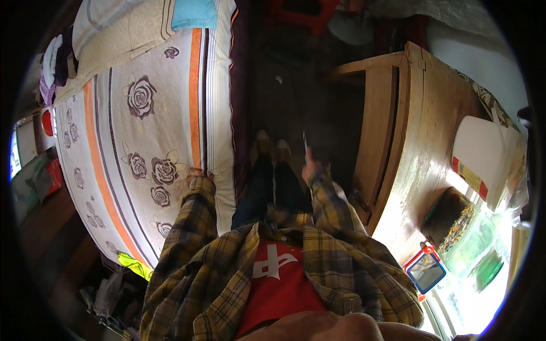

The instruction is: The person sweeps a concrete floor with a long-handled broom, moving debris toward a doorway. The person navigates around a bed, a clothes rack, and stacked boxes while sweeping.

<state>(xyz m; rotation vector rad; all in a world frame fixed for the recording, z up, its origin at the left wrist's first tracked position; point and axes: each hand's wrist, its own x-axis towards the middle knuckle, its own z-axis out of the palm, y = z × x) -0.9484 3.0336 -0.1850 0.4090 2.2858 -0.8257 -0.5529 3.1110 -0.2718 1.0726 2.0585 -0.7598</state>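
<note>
Left hand [199, 173]: yours, on the outer orange stripe of the patterned sheet [168, 113], partly hidden by your cuff; you cannot tell from here whether it pinches the cloth or only rests on it. Right hand [310, 166]: yours, raised beyond the sheet's edge, well apart from the left; a thin pale object [305, 138] runs forward from your fingers, apparently held, though blur hides the grip and its kind. Sheet: beneath your left hand, spreading forward and leftward, lying fairly flat, roses printed on it. Blue cloth [194, 12]: far ahead of your left hand, on the bedding. Yellow-green cloth [134, 265]: behind and left of that hand. Wooden surface [435, 122]: right of your right hand, bearing a white container [483, 150] and a red-and-blue framed mirror [425, 270]. Step, as judged: tending the sheet at its edge, left hand as support. Next move, as judged: calls for a steady left hand and a controlled right one.
</note>
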